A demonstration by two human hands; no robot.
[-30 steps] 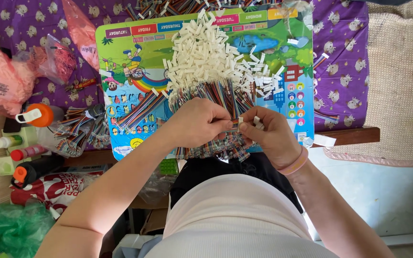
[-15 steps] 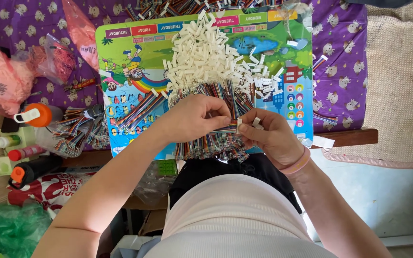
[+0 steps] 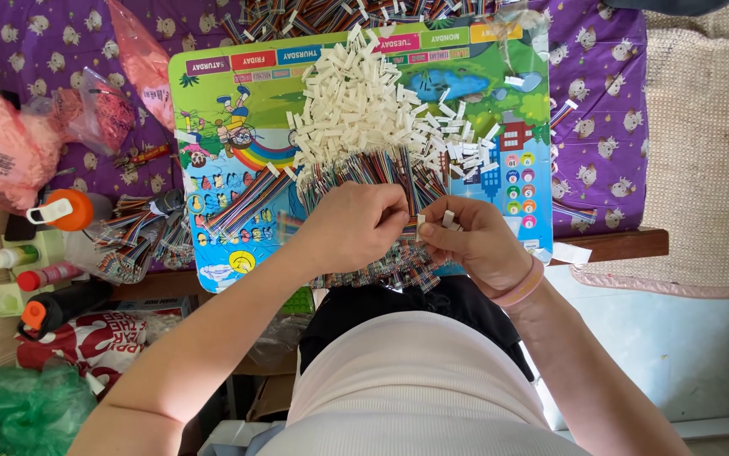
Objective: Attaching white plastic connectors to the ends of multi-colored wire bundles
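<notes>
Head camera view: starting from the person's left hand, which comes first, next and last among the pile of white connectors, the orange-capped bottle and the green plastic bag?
From the left hand:
1. Pile of white connectors, just above it on the colourful board.
2. Orange-capped bottle, far off to the left.
3. Green plastic bag, lower left corner, farthest.

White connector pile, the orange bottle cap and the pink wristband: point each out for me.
white connector pile (image 3: 364, 105), head view, middle of the heap on the colourful board.
orange bottle cap (image 3: 71, 209), head view, top of the cap at left.
pink wristband (image 3: 520, 289), head view, band on the right wrist.
</notes>
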